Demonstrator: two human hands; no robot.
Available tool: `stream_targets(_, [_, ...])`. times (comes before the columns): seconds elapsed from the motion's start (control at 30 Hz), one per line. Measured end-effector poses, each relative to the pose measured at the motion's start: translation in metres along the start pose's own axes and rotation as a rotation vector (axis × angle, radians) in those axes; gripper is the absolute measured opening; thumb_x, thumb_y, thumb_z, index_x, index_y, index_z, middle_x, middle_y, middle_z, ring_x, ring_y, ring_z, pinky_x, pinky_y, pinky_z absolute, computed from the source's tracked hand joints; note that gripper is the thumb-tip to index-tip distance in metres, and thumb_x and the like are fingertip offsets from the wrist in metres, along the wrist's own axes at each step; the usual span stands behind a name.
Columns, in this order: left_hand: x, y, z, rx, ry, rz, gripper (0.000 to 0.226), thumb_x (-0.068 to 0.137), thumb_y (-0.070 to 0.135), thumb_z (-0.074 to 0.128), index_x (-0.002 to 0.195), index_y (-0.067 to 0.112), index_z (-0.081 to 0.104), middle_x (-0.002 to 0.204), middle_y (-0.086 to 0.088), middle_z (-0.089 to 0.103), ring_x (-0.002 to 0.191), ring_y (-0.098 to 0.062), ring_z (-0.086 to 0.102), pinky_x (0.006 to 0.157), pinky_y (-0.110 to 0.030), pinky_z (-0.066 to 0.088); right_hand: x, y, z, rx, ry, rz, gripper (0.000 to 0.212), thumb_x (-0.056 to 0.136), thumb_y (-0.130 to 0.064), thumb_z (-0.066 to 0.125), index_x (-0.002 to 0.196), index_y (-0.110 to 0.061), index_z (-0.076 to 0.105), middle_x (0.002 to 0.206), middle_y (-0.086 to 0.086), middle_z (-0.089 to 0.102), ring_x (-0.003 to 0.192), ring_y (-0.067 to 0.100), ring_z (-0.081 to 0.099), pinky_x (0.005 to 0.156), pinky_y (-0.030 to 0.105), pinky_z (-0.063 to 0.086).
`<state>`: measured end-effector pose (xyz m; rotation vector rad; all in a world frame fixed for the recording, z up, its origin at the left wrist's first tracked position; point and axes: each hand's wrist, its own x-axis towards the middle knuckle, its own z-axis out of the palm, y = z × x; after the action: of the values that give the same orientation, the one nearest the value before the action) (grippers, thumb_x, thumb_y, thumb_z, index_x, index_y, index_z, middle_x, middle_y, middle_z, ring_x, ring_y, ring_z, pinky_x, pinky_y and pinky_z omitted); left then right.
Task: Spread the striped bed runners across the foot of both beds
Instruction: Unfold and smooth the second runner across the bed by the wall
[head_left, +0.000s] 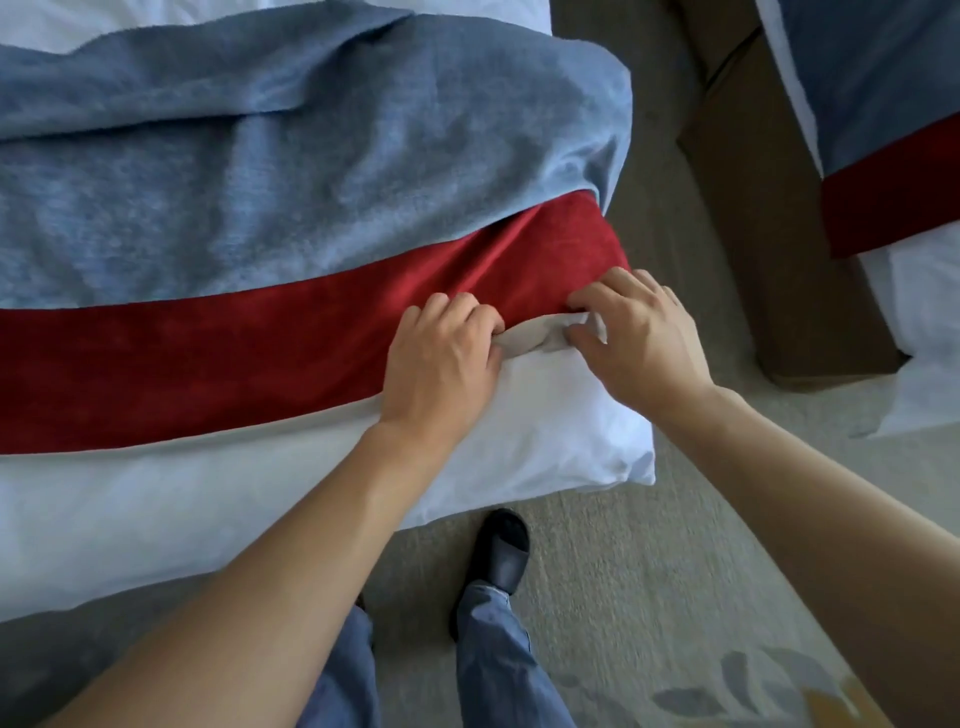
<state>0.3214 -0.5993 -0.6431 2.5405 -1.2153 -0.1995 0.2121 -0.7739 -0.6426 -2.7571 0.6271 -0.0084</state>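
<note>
A blue-and-red striped runner (249, 343) lies across the foot of the near bed (182, 499), its blue part rumpled. At the bed's right corner the red edge is folded over, showing a beige underside (535, 338). My left hand (441, 358) pinches that folded edge from the left. From the right, my right hand (639, 332) grips the same edge. A second striped runner (883, 135) lies over the other bed (919, 312) at the right; only part of it shows.
A carpeted aisle (675, 218) runs between the two beds. The second bed's brown base (779, 249) borders it. My legs and a dark slipper (501, 551) stand on the carpet by the near bed's corner. A leaf pattern marks the carpet at lower right.
</note>
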Motion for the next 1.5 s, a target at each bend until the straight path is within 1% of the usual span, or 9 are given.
stream_targets(0.1, [0.011,0.002,0.001,-0.005,-0.006,-0.015,0.003,0.084,0.015,0.066,0.086,0.017,0.065,0.085,0.001,0.063,0.082,-0.024,0.056,0.072,-0.038,0.038,0.010,0.001,0.004,0.014,0.002,-0.023,0.009,0.087,-0.024,0.066,0.094,-0.018,0.069,0.094,-0.001,0.062,0.091,0.025,0.055,0.078,0.038,0.043])
stream_targets(0.2, [0.027,0.002,-0.002,-0.029,0.002,-0.024,0.004,0.084,0.011,0.063,0.086,0.014,0.063,0.086,-0.004,0.062,0.085,-0.028,0.056,0.074,-0.041,0.043,0.024,0.005,0.003,-0.021,-0.019,-0.057,0.010,0.091,-0.025,0.059,0.094,-0.016,0.064,0.094,0.001,0.062,0.093,0.027,0.055,0.080,0.040,0.042])
stream_targets(0.37, [0.047,0.010,-0.012,-0.074,0.063,-0.006,0.009,0.080,0.005,0.061,0.086,0.012,0.059,0.087,-0.006,0.058,0.088,-0.029,0.055,0.074,-0.040,0.044,0.034,0.011,-0.004,-0.034,0.100,-0.024,0.007,0.091,-0.020,0.054,0.090,-0.013,0.055,0.090,0.004,0.059,0.085,0.030,0.054,0.077,0.043,0.041])
stream_targets(0.5, [0.019,0.029,-0.008,-0.064,-0.006,0.063,0.013,0.075,0.003,0.060,0.082,0.013,0.055,0.081,-0.006,0.055,0.080,-0.030,0.052,0.068,-0.042,0.044,0.001,0.015,-0.002,-0.043,0.158,-0.064,0.002,0.088,-0.013,0.055,0.087,-0.011,0.054,0.083,0.005,0.055,0.078,0.029,0.051,0.075,0.042,0.041])
stream_targets(0.63, [-0.027,0.038,0.003,-0.051,-0.079,0.115,0.013,0.078,0.001,0.057,0.081,0.013,0.056,0.077,-0.004,0.053,0.074,-0.027,0.050,0.067,-0.044,0.045,-0.054,0.017,0.014,-0.077,0.121,-0.104,0.004,0.088,-0.012,0.061,0.087,-0.010,0.058,0.081,0.006,0.054,0.076,0.030,0.053,0.076,0.041,0.041])
stream_targets(0.83, [-0.027,0.048,0.011,-0.041,-0.052,0.106,0.015,0.080,0.000,0.054,0.080,0.015,0.055,0.074,-0.002,0.053,0.072,-0.026,0.049,0.066,-0.041,0.043,-0.071,0.015,0.024,-0.047,0.121,-0.026,0.006,0.090,-0.016,0.064,0.088,-0.013,0.060,0.085,0.004,0.055,0.079,0.027,0.051,0.079,0.039,0.041])
stream_targets(1.17, [-0.054,0.055,0.013,-0.079,-0.145,0.163,0.014,0.086,0.007,0.058,0.080,0.019,0.055,0.079,0.002,0.051,0.076,-0.023,0.048,0.068,-0.037,0.040,-0.099,0.008,0.020,-0.038,0.042,-0.027,0.008,0.092,-0.020,0.055,0.085,-0.016,0.058,0.086,0.001,0.051,0.079,0.027,0.050,0.079,0.041,0.043])
stream_targets(1.33, [-0.042,0.027,-0.015,-0.171,-0.117,0.150,0.006,0.082,0.026,0.060,0.084,0.020,0.058,0.085,0.004,0.053,0.079,-0.020,0.049,0.070,-0.037,0.041,-0.053,-0.024,0.001,0.004,0.142,0.008,0.014,0.091,-0.027,0.053,0.089,-0.016,0.061,0.089,0.000,0.056,0.080,0.024,0.052,0.079,0.039,0.042])
stream_targets(1.5, [0.006,-0.065,-0.061,-0.153,-0.004,0.034,0.010,0.081,0.022,0.069,0.088,0.017,0.064,0.090,-0.001,0.060,0.088,-0.026,0.057,0.078,-0.042,0.046,0.050,-0.076,-0.010,-0.002,0.232,0.001,0.015,0.092,-0.023,0.060,0.102,-0.014,0.066,0.100,0.004,0.063,0.092,0.030,0.058,0.084,0.041,0.041])
